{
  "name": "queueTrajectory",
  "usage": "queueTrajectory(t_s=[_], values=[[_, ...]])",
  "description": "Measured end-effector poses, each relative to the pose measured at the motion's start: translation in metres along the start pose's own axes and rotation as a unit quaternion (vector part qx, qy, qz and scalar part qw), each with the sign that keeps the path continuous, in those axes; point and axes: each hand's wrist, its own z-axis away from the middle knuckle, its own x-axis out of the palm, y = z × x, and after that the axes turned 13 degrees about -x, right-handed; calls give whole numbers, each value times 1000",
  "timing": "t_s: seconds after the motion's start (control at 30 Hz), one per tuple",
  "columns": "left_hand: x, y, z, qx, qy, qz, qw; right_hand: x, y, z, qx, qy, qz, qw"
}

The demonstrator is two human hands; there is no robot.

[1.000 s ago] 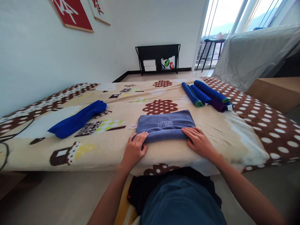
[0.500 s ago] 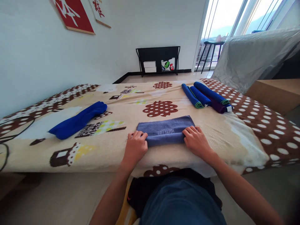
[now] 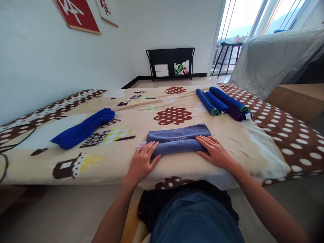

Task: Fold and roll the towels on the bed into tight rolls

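Two hands flat on a half-rolled grey-blue towel (image 3: 178, 139), near edge of the bed (image 3: 121, 168).
Left hand (image 3: 142, 161) and right hand (image 3: 215, 151) press its ends, fingers extended and slightly spread, apparently to keep the roll tight. Farther left lies a loose blue cloth (image 3: 83, 129); far right, rolled towels (image 3: 222, 103) sit side by side, touching.

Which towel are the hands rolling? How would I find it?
Look at the near edge of the patterned blanket. The grey-blue towel lies there, half rolled, with the left hand and right hand flat on it. The other towels are brighter blue and lie farther off, untouched.
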Motion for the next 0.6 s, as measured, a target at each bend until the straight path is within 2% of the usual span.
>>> queueTrajectory(t_s=[0.13, 0.6], values=[[2, -17, 7, 1, 14, -3, 1000, -1, 11, 10, 18, -1, -25, 1000], [5, -13, 9, -8, 24, -3, 1000, 4, 10, 10, 28, 24, -30, 999]])
